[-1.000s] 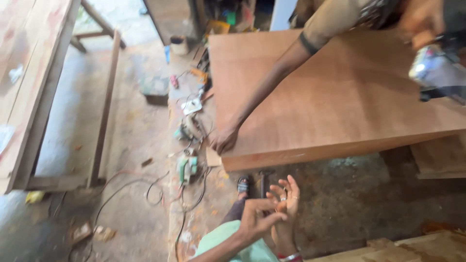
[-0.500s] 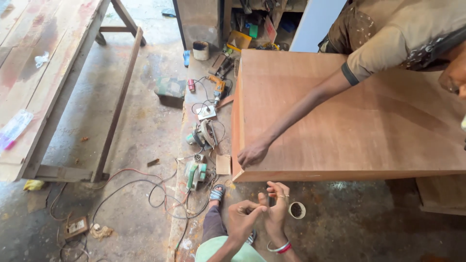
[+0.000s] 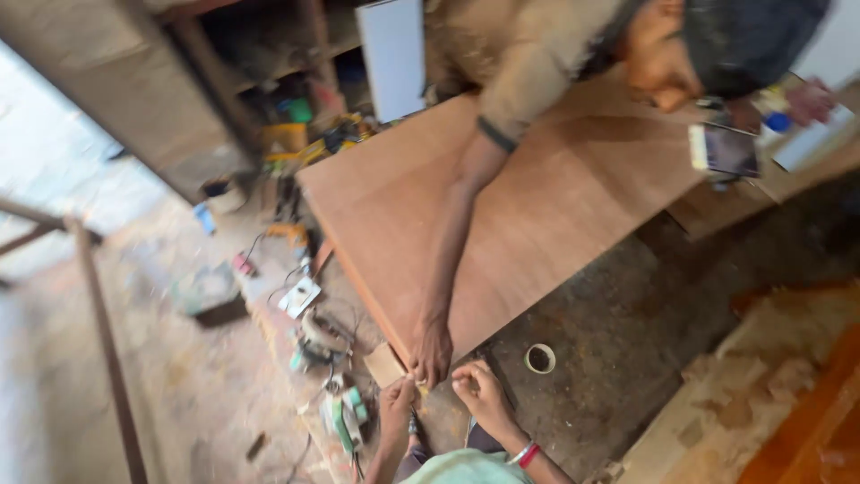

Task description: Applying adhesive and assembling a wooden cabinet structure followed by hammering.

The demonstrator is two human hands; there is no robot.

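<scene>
While both of the wearer's hands are raised at the bottom edge of the view, they meet the near corner of a large wooden board [image 3: 537, 206]. The left hand [image 3: 397, 401] has its fingers curled together close to that corner, beside a small pale wood offcut [image 3: 385, 364]; whether it pinches anything is too blurred to tell. The right hand [image 3: 479, 393], with a red and white bangle [image 3: 525, 454] at the wrist, is loosely closed just below the board's edge; I cannot tell if it holds something.

A co-worker's hand [image 3: 432, 350] presses on the same corner, touching the board and nearly touching the wearer's fingers. Its arm runs up across the panel to a tan sleeve [image 3: 537, 63].

The board lies flat, its long axis running from the near corner at lower centre up toward the upper right, its far end hidden behind the co-worker's body and clutter. A roll of tape [image 3: 539, 358] lies on the dark floor just right of the corner.

To the left, a green power tool [image 3: 345, 417], cables and a white socket box [image 3: 298, 297] are strewn on the dusty floor, smeared by motion. Further off, a phone [image 3: 724, 150] rests on the board's far right, and a white panel [image 3: 391, 56] stands behind.
</scene>
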